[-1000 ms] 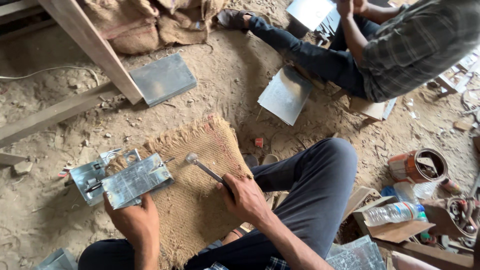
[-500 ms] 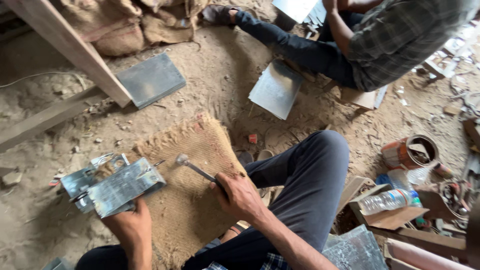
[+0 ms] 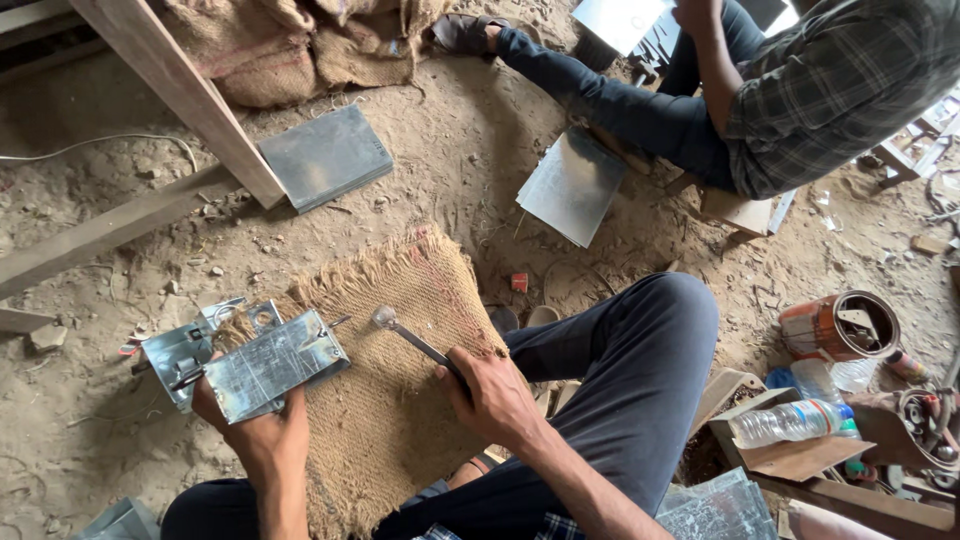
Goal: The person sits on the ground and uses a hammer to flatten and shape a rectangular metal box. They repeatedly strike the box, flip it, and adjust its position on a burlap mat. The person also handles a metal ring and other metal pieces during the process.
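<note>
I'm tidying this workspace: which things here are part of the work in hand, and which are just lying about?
In use:
left hand holding the folded metal sheet piece
right hand gripping the hammer
burlap mat underneath

Lying about:
plastic bottle
rusty tin can
flat metal sheet by the wooden beam

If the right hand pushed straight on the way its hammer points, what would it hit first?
Probably the folded metal piece held by the left hand; the right hand aims its hammer up-left across the burlap mat, though height is unclear.

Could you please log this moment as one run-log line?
left hand: holds metal sheet | right hand: grips hammer over burlap mat | nearby: seated co-worker
</note>
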